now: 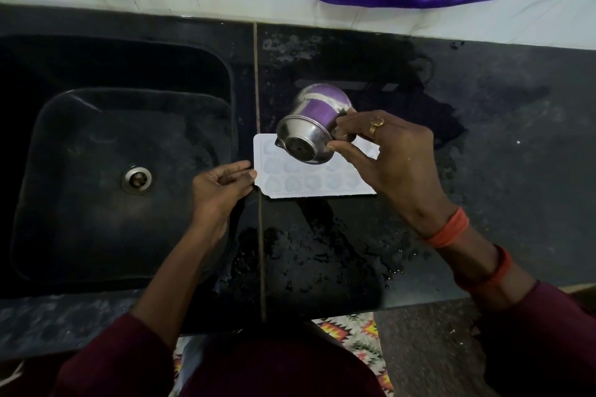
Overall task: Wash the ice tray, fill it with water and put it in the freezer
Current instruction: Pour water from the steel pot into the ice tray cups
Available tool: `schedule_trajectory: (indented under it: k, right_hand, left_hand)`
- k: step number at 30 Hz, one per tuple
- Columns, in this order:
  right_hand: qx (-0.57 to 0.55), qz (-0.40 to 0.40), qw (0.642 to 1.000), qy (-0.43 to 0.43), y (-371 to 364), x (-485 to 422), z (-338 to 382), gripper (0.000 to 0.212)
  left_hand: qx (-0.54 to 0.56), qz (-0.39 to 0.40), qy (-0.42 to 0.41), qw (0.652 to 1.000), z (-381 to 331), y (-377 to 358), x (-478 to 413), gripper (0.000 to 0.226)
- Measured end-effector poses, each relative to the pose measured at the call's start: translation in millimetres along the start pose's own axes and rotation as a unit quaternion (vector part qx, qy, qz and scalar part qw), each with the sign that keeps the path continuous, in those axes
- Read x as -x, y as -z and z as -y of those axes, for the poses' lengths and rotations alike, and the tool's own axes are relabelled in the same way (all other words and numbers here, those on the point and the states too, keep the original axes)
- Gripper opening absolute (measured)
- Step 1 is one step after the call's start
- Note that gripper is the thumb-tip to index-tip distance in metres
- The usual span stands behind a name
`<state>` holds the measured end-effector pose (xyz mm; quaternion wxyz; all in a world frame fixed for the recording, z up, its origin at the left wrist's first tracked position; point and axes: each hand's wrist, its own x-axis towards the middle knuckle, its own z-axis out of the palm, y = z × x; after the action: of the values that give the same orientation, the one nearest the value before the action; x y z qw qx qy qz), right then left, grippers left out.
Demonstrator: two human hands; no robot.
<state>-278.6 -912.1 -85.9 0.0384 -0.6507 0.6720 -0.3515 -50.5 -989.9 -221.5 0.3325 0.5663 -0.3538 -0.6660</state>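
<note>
Working just right of the sink (pixel 129 171) on the wet counter (pixel 483 138), tray (pixel 322 185) laid flat there, likely for even filling, tipping the steel cup (pixel 309 129) over its cells in the right hand's (pixel 396 164) curled grip, steadying the tray's edge with the left hand's (pixel 222 185) pinch.

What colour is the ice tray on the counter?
White. The ice tray lies on the black counter under the tilted steel cup, clearest in the head view.
</note>
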Motion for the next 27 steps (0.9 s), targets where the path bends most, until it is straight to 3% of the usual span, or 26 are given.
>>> schedule_trajectory:
  k: [27]
  right_hand:
    - [0.067, 0.002, 0.995, 0.078, -12.6, -25.9, -5.7, 0.02]
  left_hand:
    - [0.0, -0.006, 0.007, 1.0, -1.1, 0.2, -0.9, 0.025]
